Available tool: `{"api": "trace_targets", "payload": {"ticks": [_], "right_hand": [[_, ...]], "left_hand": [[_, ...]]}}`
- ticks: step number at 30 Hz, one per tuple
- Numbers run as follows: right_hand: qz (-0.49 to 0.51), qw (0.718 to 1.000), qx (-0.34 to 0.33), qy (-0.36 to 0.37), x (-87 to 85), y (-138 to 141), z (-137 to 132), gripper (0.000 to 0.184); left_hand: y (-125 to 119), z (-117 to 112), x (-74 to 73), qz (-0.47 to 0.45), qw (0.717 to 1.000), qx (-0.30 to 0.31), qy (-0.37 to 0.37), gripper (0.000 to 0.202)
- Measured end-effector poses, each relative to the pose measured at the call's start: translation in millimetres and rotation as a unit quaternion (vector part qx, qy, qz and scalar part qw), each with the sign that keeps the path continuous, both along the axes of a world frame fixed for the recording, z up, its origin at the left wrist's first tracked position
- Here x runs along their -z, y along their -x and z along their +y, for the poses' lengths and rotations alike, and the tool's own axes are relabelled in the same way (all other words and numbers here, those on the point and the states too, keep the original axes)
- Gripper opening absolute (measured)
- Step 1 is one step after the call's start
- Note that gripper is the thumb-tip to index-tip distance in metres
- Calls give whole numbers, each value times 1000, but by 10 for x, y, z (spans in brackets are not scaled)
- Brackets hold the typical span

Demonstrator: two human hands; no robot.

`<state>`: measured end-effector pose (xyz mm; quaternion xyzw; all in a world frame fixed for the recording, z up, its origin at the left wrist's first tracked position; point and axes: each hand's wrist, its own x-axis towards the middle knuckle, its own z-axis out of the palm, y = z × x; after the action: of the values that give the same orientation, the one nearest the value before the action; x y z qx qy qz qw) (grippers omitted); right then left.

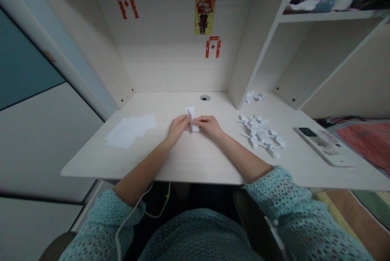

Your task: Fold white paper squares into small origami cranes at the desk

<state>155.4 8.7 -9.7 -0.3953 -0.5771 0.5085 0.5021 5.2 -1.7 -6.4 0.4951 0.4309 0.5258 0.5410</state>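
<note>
A small folded piece of white paper (192, 127) stands between my two hands, over the middle of the desk. My left hand (178, 126) pinches it from the left side, fingertips at its centre. From the right, my right hand (209, 124) grips the same paper between thumb and fingers. The fingertips cover its middle, so the exact folds there cannot be made out. To the left lies a fanned stack of flat white paper sheets (129, 131). Several folded white paper pieces (262, 134) are heaped right of my right forearm.
More folded papers (255, 97) lie by the divider's foot. A tablet-like device (324, 147) rests at the desk's right. The desk (195, 163) has a round cable hole (205, 98) at the back. A white cable (134, 212) hangs by my left arm.
</note>
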Motion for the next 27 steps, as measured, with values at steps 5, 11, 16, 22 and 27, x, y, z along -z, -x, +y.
{"api": "trace_targets", "payload": {"ticks": [5,11,16,22,27], "right_hand": [[31,999,40,20,-14,-28,28,35],[50,993,89,53,-28,-171,119,38],[69,988,116,79,33,-258,206,39],[66,989,105,77,66,-263,232,35],[66,994,81,21,72,-268,241,38]], "left_hand": [[17,18,-2,-12,1000,-22,-4,38],[154,113,62,25,999,-32,2,47],[286,170,38,79,997,-21,8,50],[320,130,-87,154,988,-30,-1,45],[351,140,-104,163,986,-30,-24,42]]}}
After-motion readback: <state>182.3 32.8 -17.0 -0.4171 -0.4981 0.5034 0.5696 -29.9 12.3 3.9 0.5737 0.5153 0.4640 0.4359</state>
